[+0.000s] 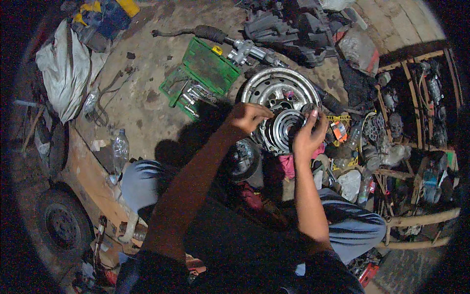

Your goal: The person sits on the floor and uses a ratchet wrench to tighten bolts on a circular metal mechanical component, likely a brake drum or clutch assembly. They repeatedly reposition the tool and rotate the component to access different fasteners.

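Note:
A round metal pulley (283, 128) with concentric grooves, on a part whose body is mostly hidden, sits in front of me against the near side of a silver steel wheel rim (253, 84). My left hand (247, 117) reaches in from the left, its fingers bent and pressed together above the pulley's left edge. Whatever lies between those fingertips is too small to make out. On the other side, my right hand (312, 133) is closed on a dark part (307, 108), gripped between thumb and fingers beside the pulley. Shadow hides most of that part's shape.
Beyond my left hand lies an open green socket case (208, 66) with sockets in it. A steering rack (245, 51) lies behind. Right: a yellow crate (341, 120) and wooden racks (413, 98) with parts. Left: a plastic bottle (120, 149) and a tyre (63, 223).

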{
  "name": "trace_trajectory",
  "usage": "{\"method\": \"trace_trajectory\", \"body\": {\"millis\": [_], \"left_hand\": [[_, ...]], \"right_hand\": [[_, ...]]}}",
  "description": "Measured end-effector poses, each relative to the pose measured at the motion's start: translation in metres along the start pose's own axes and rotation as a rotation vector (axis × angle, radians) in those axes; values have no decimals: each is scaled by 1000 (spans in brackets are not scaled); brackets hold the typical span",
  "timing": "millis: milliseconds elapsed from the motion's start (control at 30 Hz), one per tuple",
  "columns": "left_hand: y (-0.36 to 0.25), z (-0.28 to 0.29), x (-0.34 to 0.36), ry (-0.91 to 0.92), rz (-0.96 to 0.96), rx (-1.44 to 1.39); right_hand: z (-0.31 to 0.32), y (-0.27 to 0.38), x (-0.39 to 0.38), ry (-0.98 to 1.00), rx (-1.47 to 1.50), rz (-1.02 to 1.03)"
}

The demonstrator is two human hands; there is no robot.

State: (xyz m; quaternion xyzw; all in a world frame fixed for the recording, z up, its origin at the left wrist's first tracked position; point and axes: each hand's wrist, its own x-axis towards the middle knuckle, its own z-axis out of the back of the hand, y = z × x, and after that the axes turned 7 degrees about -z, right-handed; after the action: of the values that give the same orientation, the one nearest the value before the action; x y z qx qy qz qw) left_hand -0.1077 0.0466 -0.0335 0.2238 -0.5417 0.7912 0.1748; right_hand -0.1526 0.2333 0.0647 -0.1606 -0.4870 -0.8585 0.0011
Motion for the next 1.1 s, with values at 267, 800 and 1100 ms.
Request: {"method": "trace_trajectory", "body": {"millis": [267,800,1100], "left_hand": [[-17,5,2,31,12,84],[-6,-4,-1,-62,179,-103],[-2,-23,-11,-207,251,-92]], "right_hand": [[0,-3,0,-2,-7,12],[0,-7,2,32,24,40],[1,0,0,15,-35,50]]}}
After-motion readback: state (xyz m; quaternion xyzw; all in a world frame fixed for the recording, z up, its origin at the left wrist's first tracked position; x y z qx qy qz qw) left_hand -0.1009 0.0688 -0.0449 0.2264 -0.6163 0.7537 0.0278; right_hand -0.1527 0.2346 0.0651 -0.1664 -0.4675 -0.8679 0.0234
